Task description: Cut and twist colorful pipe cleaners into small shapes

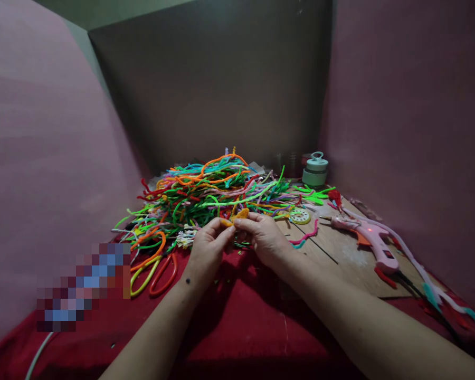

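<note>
Between my two hands is a yellow-orange pipe cleaner piece (241, 214), bent into small rounded, petal-like shapes. My left hand (210, 240) pinches its left end between thumb and fingers. On the other side, my right hand (267, 235) grips it close to the middle, thumb and fingertips pressed together. The fingers hide part of the piece. Right behind the hands rises a big tangled heap of coloured pipe cleaners (206, 195). A bundle of pale cut tips (186, 236) lies just left of my left hand.
A pink glue gun (368, 235) with a lit orange light rests on a wooden board (348, 264) at right. Red and yellow scissor handles (164, 279) lie at left. Behind the board stand a pale green jar (315, 171) and a round yellow-rimmed disc (300, 216). Red cloth (237, 327) covers the table.
</note>
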The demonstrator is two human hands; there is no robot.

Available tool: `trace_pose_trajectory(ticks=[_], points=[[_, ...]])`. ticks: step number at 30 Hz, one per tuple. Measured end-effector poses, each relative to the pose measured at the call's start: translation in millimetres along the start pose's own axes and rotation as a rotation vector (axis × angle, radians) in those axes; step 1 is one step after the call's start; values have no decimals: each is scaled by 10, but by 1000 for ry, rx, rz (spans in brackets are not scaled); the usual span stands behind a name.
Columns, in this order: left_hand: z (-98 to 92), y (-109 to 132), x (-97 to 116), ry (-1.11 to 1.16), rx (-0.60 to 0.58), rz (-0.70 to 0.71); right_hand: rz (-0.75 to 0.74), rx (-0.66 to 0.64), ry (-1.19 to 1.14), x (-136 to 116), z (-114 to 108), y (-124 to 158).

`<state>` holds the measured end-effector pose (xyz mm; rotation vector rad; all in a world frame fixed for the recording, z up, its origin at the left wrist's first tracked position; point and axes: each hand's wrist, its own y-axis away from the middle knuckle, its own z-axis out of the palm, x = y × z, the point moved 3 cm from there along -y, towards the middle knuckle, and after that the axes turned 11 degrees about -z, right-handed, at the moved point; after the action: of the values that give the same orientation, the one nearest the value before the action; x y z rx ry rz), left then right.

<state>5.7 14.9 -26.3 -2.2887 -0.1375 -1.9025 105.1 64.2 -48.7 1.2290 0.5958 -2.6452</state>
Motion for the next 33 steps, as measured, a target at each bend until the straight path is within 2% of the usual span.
trace_pose_trajectory(ticks=[3, 6, 9, 12, 15, 17, 18, 21, 23, 26, 29, 31, 33], points=[[6, -12, -24, -28, 23, 7, 2, 35, 20, -8, -3, -2], [0, -12, -45, -172, 92, 100, 22, 62, 46, -17, -10, 5], [-7, 28, -30, -481, 200, 310, 36, 70, 144, -14, -29, 7], [26, 91, -12, -854, 250, 518, 51, 90, 177, 10, -53, 6], [58, 123, -15, -1033, 236, 587, 93, 124, 133, 42, -78, -2], [57, 111, -18, -938, 177, 545, 121, 146, 112, 49, -92, -11], [42, 92, -19, -820, 150, 489, 127, 153, 103, 44, -94, -16], [-34, 1, -57, -309, 39, 173, 82, 130, 110, -7, -72, -17], [-60, -45, -101, 12, -85, -69, 30, 75, 125, -47, -35, -2], [-51, -53, -130, 237, -292, -312, -30, -23, 156, -79, 20, 31], [-54, -37, -116, 228, -345, -344, -77, -62, 235, -88, 34, 50], [-58, -31, -100, 111, -318, -270, -102, -51, 302, -85, 26, 50], [-62, -24, -82, -124, -217, -130, -109, -25, 329, -72, 17, 46]])
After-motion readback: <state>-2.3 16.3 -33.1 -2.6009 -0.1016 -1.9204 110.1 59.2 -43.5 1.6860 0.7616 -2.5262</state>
